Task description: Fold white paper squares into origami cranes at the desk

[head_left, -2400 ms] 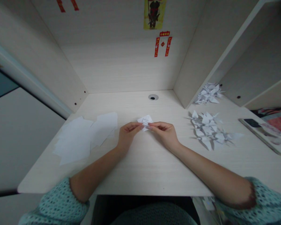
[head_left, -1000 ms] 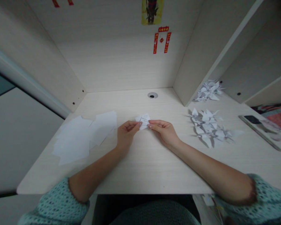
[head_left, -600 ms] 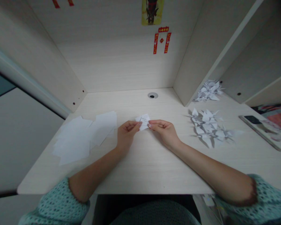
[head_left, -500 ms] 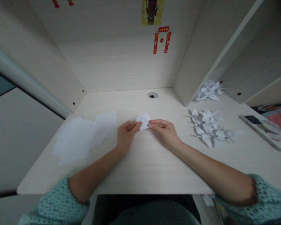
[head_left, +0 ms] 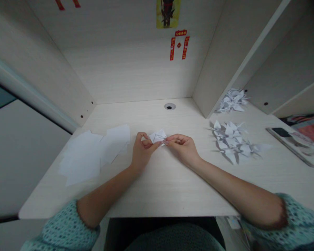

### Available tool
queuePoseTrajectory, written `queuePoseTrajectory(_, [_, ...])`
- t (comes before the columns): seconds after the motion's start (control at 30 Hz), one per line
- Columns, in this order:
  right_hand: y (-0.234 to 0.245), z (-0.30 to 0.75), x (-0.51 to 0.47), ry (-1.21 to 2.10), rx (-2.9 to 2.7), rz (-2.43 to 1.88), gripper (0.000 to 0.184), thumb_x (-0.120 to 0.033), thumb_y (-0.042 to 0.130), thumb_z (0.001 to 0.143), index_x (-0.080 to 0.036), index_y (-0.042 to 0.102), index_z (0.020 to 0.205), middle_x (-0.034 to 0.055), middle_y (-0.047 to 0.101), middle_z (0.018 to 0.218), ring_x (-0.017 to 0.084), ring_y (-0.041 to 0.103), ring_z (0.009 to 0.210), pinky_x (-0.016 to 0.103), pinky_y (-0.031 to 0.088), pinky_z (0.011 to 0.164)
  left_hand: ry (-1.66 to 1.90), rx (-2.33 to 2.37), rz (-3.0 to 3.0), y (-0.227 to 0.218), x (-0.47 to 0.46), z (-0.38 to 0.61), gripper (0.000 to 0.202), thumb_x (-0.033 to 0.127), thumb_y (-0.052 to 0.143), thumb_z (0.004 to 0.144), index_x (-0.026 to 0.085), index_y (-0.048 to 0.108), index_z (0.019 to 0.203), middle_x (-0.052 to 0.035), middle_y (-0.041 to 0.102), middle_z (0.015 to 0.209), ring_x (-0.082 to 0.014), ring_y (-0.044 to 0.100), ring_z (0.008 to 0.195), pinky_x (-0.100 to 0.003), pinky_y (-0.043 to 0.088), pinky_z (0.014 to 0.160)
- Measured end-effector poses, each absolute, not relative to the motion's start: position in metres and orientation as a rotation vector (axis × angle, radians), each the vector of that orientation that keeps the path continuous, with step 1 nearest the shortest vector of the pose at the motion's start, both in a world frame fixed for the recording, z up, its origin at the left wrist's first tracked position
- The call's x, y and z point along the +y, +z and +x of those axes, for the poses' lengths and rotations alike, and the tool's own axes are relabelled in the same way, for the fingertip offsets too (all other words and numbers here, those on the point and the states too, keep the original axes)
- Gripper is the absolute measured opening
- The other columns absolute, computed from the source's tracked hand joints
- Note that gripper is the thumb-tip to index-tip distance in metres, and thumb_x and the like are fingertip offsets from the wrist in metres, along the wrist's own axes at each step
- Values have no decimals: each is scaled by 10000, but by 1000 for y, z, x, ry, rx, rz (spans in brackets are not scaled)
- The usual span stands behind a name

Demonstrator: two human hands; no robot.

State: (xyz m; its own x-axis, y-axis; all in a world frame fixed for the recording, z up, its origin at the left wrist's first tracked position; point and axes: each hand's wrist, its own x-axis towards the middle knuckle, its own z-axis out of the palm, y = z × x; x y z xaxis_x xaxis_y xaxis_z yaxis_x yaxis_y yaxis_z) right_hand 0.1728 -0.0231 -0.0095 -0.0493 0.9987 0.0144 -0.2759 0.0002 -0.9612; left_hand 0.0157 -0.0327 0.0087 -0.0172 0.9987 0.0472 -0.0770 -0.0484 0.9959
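Note:
A small folded piece of white paper [head_left: 158,135] is held just above the pale wooden desk [head_left: 159,181], near its middle. My left hand [head_left: 142,150] pinches its left edge, fingers curled and closed on it. My right hand [head_left: 182,147] pinches the right edge with closed fingertips. Both forearms come up from the desk's front edge in teal knitted sleeves.
Loose white sheets [head_left: 94,151] lie to the left of my hands. A cluster of folded paper cranes [head_left: 232,141] lies to the right, with another pile [head_left: 232,101] farther back in a shelf bay. A phone [head_left: 294,143] rests at the far right. A cable hole [head_left: 169,106] sits near the back wall.
My left hand's fingers have shifted up and curled over the paper's left edge. The folded paper has tilted slightly lower. My right hand stays about where it was.

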Motion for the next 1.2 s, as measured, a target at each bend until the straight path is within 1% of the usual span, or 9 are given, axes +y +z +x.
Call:
queuePoseTrajectory(0.13, [-9, 173, -22, 1380, -1025, -958, 173, -270, 792, 591, -188, 721, 725, 19, 720, 674, 122, 627, 599, 245, 475, 604, 1257, 1131, 1165, 8, -30, 15, 483, 329, 762, 622, 232, 319, 787, 113, 552, 492, -62, 508, 442, -140, 331, 465])
queuePoseTrajectory(0.33, [-8, 175, -17, 1372, -985, -997, 253, -290, 807, 562, -180, 722, 774, 30, 726, 703, 130, 630, 607, 258, 481, 609, 1225, 1054, 1171, 6, -30, 14, 410, 306, 702, 693, 235, 330, 851, 68, 650, 576, -88, 574, 538, -183, 423, 578])
queuePoseTrajectory(0.43, [-8, 176, -16, 1297, -1051, -995, 242, -302, 784, 606, -179, 705, 798, 27, 724, 708, 133, 633, 621, 263, 477, 628, 1217, 1052, 1204, 4, -30, 14, 377, 295, 681, 717, 233, 338, 860, 89, 606, 520, -82, 551, 518, -176, 402, 571])
queuePoseTrajectory(0.5, [-8, 175, -18, 1201, -1124, -980, 252, -310, 752, 658, -188, 683, 867, 19, 717, 709, 136, 635, 653, 270, 475, 663, 1234, 1077, 1231, 3, -30, 13, 360, 292, 667, 734, 236, 335, 862, 101, 577, 494, -77, 530, 499, -165, 369, 544])
queuePoseTrajectory(0.6, [-5, 172, -23, 1088, -1201, -951, 404, -309, 750, 667, -216, 605, 1033, 5, 708, 752, 141, 628, 676, 280, 473, 679, 1273, 1094, 1259, 3, -31, 13, 341, 300, 647, 755, 239, 327, 855, 109, 552, 479, -73, 504, 482, -154, 320, 509])
queuePoseTrajectory(0.67, [-4, 169, -26, 1061, -1221, -943, 484, -300, 778, 631, -225, 569, 1061, -7, 692, 749, 139, 616, 661, 276, 468, 654, 1270, 1093, 1279, 3, -32, 14, 345, 310, 648, 750, 237, 325, 845, 108, 552, 484, -67, 474, 457, -152, 286, 482])
queuePoseTrajectory(0.8, [-3, 164, -28, 1066, -1180, -958, 423, -289, 786, 620, -208, 589, 985, -11, 678, 694, 139, 612, 643, 282, 470, 664, 1232, 1110, 1318, 5, -35, 15, 360, 330, 657, 733, 235, 328, 846, 101, 579, 517, -57, 425, 424, -156, 256, 459])
queuePoseTrajectory(1.03, [-7, 168, -21, 1312, -1048, -919, 310, -289, 793, 598, -186, 666, 862, 22, 725, 722, 149, 651, 645, 290, 499, 680, 1299, 1073, 1243, 4, -31, 15, 381, 312, 674, 717, 241, 317, 833, 102, 561, 496, -89, 525, 507, -168, 326, 522])
queuePoseTrajectory(1.2, [-8, 172, -19, 1341, -1120, -927, 285, -313, 771, 625, -186, 694, 868, 40, 734, 769, 162, 667, 711, 298, 508, 719, 1291, 1138, 1212, -2, -25, 11, 380, 317, 676, 719, 243, 330, 858, 94, 579, 511, -96, 542, 515, -174, 342, 531])
